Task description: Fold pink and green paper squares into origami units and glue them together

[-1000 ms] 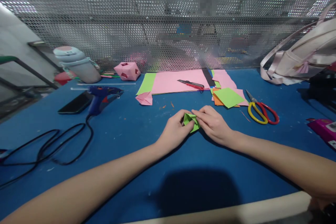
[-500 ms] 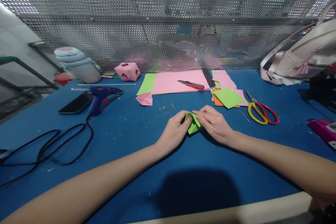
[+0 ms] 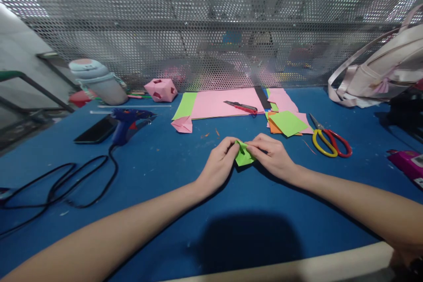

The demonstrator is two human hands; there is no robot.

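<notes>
We hold the green folded paper [image 3: 243, 157] low over the tabletop [image 3: 172, 158], between our two grips: the left grip [image 3: 217, 164] pinches its left side between thumb and fingers, and the right grip [image 3: 272, 157] has fingertips closed on the right edge. We judge that this two-sided pinch steadies the small piece and keeps its creases from springing open. Straight beyond the grips, the utility knife [image 3: 243, 108] lies across the pink sheet [image 3: 211, 103], probably laid there to be out of the way. Just past the right grip, the flat green square [image 3: 289, 123] tops other coloured papers, likely for easy reach, with the scissors [image 3: 321, 129] to their right. As for containers, the lidded bottle [image 3: 114, 89] stands far beyond and left of the left grip, and we cannot see what it holds. The pale backpack [image 3: 393, 59] sits well past the right grip, its contents hidden. The hollow pink paper ball [image 3: 161, 90], beyond the left grip, shows dark openings but nothing we can identify inside.
</notes>
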